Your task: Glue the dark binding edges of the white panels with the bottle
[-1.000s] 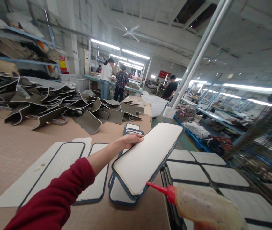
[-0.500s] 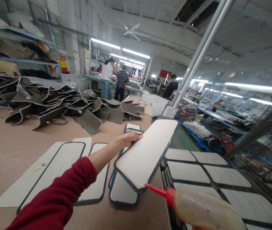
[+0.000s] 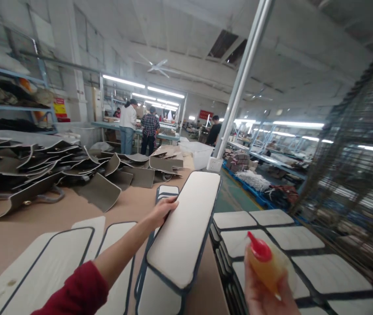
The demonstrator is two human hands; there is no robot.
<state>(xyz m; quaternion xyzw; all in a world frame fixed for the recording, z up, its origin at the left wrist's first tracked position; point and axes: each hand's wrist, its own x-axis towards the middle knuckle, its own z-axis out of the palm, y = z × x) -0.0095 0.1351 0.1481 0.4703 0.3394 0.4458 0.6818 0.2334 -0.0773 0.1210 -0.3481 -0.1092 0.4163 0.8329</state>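
My left hand (image 3: 164,211) grips the left edge of a white rounded panel with a dark blue border (image 3: 188,225), thumb on its face. The panel is tilted above a small stack of similar panels (image 3: 160,293) on the brown table. My right hand (image 3: 266,297) is wrapped round a squeeze glue bottle (image 3: 268,264) with yellowish contents and a red nozzle. Its tip points up and left, apart from the panel, above the rows of panels on the right. More bordered panels (image 3: 116,262) lie flat left of the stack, partly behind my left forearm.
Grey-brown folded pieces with handles (image 3: 42,166) are heaped along the back of the table (image 3: 134,197). Right of its edge, rows of stacked white panels (image 3: 333,271) stand near a wire mesh (image 3: 346,144). A metal post (image 3: 238,87) rises behind; several people work farther back.
The glue bottle's nozzle has left the panel's lower corner; my right hand has swung it right and turned it upward. The held panel stands more upright in view. The camera view has turned right.
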